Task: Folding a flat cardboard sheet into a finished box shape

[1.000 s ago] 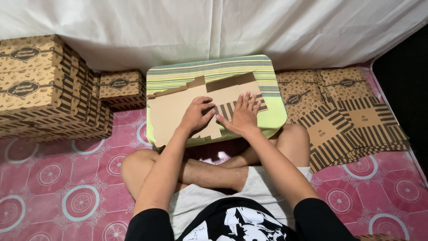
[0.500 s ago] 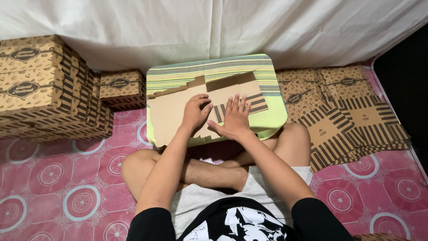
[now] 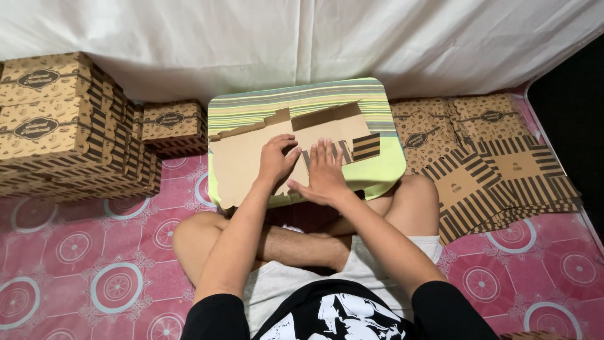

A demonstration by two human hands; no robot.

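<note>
A flat brown cardboard box blank point(image 3: 242, 160) with striped flaps lies on a small green striped lap table point(image 3: 384, 167) over my crossed legs. My left hand point(image 3: 277, 160) presses on the blank's middle with its fingers curled over a fold. Just to its right, my right hand point(image 3: 324, 173) lies flat, palm down, on the striped part of the same blank, fingers spread. Neither hand lifts the cardboard.
Stacks of folded brown patterned boxes point(image 3: 60, 126) stand at the left, with one smaller box point(image 3: 173, 126) beside the table. A pile of flat box blanks point(image 3: 497, 170) lies at the right. A white sheet point(image 3: 302, 44) hangs behind. A pink patterned mat point(image 3: 94, 264) covers the floor.
My right hand has slid left along the blank, closer to my left hand, flattening the cardboard. My left hand has stayed almost where it was.
</note>
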